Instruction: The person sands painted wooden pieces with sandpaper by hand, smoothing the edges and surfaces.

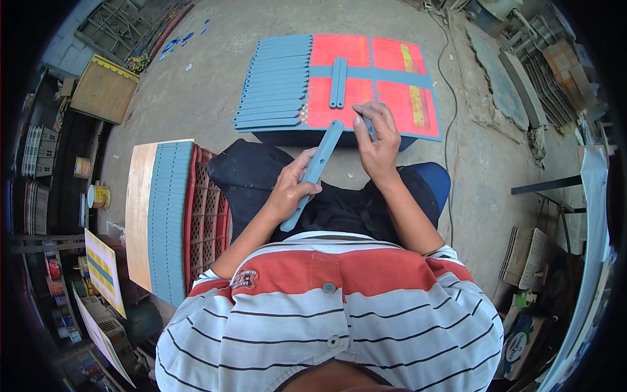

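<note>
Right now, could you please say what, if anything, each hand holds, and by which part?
The left hand holds a bluish strip near its middle; the right hand holds a bluish piece, gripped part unclear.

The left hand (290,189) covers a middle stretch of the blue-grey strip (319,161), which in turn hides some of that hand's fingers. In the right hand (379,145), a blue-grey piece (369,127) shows only partly among the fingers (whether it is another strip, I cannot tell). The red-faced board (395,108) conceals most of the dark support (287,138) under it, and a wooden panel (138,222) covers much of the red crate (206,215). Toward the dark left rim, the shelves' (38,243) smaller contents blur.
</note>
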Tool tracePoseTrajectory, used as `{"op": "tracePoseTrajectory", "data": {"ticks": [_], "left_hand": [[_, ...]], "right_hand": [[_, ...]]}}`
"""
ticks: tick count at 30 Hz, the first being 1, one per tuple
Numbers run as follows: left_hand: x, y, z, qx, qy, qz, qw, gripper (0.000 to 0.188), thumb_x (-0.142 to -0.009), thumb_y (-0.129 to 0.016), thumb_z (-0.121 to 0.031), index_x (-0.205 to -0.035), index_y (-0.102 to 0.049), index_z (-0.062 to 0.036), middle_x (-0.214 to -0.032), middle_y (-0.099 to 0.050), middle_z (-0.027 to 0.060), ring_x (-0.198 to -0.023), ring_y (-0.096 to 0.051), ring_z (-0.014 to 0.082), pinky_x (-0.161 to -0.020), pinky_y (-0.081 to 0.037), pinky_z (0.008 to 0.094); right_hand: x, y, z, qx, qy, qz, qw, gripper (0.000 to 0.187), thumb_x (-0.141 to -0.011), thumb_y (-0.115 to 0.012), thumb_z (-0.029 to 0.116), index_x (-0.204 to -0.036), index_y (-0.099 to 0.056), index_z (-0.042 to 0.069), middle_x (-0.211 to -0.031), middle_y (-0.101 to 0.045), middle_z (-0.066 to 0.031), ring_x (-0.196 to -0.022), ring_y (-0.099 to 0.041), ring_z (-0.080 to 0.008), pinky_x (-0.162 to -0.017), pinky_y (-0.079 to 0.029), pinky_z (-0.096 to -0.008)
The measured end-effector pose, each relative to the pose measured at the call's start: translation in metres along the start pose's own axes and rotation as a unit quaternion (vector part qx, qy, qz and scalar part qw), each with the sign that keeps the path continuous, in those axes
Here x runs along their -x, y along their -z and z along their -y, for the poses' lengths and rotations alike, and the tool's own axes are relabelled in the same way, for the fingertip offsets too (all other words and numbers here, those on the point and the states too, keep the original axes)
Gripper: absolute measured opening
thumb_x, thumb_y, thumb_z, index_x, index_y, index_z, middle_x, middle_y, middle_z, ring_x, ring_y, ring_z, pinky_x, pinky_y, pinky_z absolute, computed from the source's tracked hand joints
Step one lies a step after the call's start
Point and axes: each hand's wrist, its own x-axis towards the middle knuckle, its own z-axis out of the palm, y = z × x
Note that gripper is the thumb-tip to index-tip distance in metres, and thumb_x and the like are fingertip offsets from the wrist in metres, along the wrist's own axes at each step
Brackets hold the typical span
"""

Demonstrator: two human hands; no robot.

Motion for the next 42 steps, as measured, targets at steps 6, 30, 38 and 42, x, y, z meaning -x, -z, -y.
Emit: {"op": "tracePoseTrajectory", "data": {"ticks": [6,30,38,42], "left_hand": [[-0.001,0.002,0.005,-0.031,-0.001,-0.027,0.999,0.069,-0.070,-0.057,-0.007,-0.136,-0.042,-0.0010,-0.083,-0.056,0.0081,-0.067,-0.051,0.0126,-0.061,-0.044,0.0267],[-0.001,-0.007,-0.005,-0.018,-0.024,-0.027,0.999,0.076,-0.069,-0.056,-0.003,-0.142,-0.038,0.0020,-0.080,-0.053,0.0033,-0.064,-0.048,0.0093,-0.057,-0.040,0.0224],[-0.001,-0.005,-0.001,0.012,-0.004,-0.011,1.000,0.076,-0.069,-0.055,-0.001,-0.143,-0.038,-0.0006,-0.086,-0.054,0.0025,-0.066,-0.046,0.0077,-0.059,-0.039,0.0227],[-0.001,-0.004,-0.004,0.017,-0.007,-0.015,1.000,0.077,-0.069,-0.055,0.000,-0.144,-0.039,-0.0015,-0.081,-0.053,0.0018,-0.065,-0.045,0.0079,-0.058,-0.039,0.0227]], "right_hand": [[0.023,0.001,0.023,-0.033,0.056,0.053,0.997,0.025,-0.075,-0.065,-0.008,-0.098,-0.067,0.001,-0.096,-0.062,-0.0142,-0.088,-0.062,-0.0280,-0.078,-0.050,-0.0351],[0.003,0.001,0.013,0.032,0.114,0.001,0.993,0.029,-0.068,-0.062,-0.013,-0.092,-0.067,0.001,-0.091,-0.061,-0.0136,-0.081,-0.062,-0.0303,-0.070,-0.051,-0.0366],[0.002,0.002,0.011,0.033,0.103,-0.003,0.994,0.028,-0.068,-0.061,-0.014,-0.091,-0.067,0.001,-0.092,-0.061,-0.0132,-0.080,-0.062,-0.0293,-0.070,-0.050,-0.0369],[0.005,0.001,0.012,0.043,0.110,0.008,0.993,0.029,-0.068,-0.060,-0.014,-0.092,-0.068,0.001,-0.092,-0.061,-0.0132,-0.081,-0.062,-0.0289,-0.069,-0.050,-0.0367]]}}
